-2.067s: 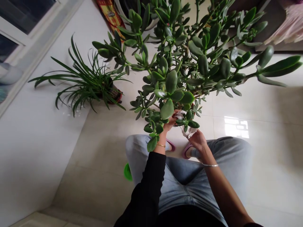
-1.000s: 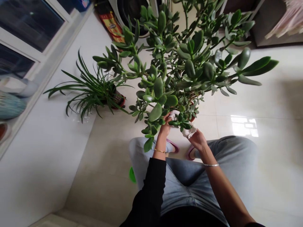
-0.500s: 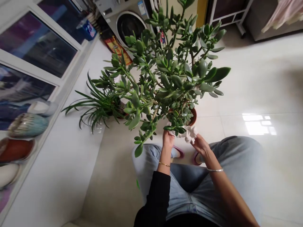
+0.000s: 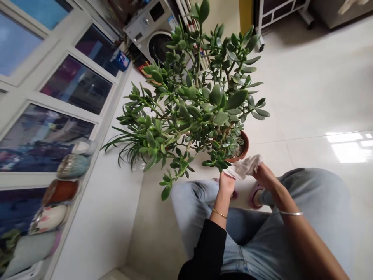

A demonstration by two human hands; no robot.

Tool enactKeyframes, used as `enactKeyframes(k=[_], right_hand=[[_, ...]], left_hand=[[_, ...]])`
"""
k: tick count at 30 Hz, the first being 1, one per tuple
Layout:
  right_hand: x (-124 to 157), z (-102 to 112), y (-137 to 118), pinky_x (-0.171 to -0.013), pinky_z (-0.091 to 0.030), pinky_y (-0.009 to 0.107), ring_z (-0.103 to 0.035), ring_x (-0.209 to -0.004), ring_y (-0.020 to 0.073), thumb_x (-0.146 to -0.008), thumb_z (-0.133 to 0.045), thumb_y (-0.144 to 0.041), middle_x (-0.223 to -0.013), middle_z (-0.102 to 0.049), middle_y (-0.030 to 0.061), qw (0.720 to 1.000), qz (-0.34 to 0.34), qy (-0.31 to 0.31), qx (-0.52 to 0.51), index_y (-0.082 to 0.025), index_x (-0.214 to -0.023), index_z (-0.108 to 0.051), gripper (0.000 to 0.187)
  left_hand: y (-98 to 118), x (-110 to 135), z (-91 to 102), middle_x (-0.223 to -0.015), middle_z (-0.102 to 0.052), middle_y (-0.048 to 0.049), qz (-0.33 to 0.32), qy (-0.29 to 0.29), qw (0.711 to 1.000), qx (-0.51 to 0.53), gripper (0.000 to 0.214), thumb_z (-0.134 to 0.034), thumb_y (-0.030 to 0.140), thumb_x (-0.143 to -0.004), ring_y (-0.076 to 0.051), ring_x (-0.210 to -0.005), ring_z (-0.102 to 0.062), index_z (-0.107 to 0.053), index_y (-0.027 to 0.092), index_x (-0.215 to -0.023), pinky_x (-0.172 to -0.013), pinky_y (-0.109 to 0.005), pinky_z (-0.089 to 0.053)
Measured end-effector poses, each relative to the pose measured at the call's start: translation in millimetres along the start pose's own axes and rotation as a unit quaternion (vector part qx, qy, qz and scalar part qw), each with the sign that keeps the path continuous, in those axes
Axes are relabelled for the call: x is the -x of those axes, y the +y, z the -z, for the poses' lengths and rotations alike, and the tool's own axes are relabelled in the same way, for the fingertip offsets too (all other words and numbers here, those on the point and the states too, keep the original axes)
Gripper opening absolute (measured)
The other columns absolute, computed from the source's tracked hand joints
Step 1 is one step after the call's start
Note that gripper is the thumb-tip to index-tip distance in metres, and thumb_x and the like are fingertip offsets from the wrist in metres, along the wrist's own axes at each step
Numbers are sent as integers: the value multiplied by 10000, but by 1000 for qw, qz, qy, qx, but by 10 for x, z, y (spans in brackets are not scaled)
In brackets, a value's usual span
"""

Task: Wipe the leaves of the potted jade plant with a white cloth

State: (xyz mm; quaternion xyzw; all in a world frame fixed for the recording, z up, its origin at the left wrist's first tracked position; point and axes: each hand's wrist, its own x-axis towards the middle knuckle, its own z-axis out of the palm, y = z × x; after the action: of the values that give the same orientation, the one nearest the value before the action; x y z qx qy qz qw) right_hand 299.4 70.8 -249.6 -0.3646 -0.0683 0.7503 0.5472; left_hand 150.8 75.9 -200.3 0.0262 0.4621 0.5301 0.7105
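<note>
A crumpled white cloth [image 4: 244, 168] is stretched between my two hands, just in front of a brown plant pot [image 4: 244, 149]. My left hand [image 4: 227, 182] is closed on the cloth's left end, its fingertips partly under low leaves. My right hand [image 4: 265, 175] grips the right end, fingers largely hidden by the cloth. Out of the pot grows a big jade plant [image 4: 201, 105] with thick green leaves; its branches spread widely above and to the left. Whether the cloth touches the pot's rim, I cannot tell.
A long-leaved plant [image 4: 128, 142] stands behind the jade plant's left branches. Several pots, including a ribbed blue-green pot [image 4: 72, 166], line the windowsill [image 4: 84, 182] at left. A washing machine [image 4: 151, 23] stands at the back. My knees flank the pot's near side.
The camera view has turned, so most things sit elsewhere in the picture. My hands have drawn the cloth out longer and clear of the leaves; more of the pot shows.
</note>
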Motion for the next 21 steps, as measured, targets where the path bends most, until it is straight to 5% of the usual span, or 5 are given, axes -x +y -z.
enactKeyframes(k=[9, 21], right_hand=[[-489, -294, -131, -468, -391, 211, -509, -555, 113, -784, -795, -482, -634, -628, -41, 995, 8, 18, 96, -211, -771, -651, 307], [-517, -700, 102, -803, -491, 299, -620, -877, 193, -727, -785, -476, -879, -747, 1, 981, 108, -33, 158, -218, -911, -749, 319]], left_hand=[[-22, -283, -80, -1358, -714, -114, -19, 14, 999, -26, 342, -537, 286, -982, -229, -1257, -671, -687, 238, -1286, -1121, -396, -498], [212, -490, -164, -1367, -681, -124, -83, 85, 988, -99, 323, -524, 350, -1043, -230, -1230, -654, -677, 203, -1288, -1073, -408, -534]])
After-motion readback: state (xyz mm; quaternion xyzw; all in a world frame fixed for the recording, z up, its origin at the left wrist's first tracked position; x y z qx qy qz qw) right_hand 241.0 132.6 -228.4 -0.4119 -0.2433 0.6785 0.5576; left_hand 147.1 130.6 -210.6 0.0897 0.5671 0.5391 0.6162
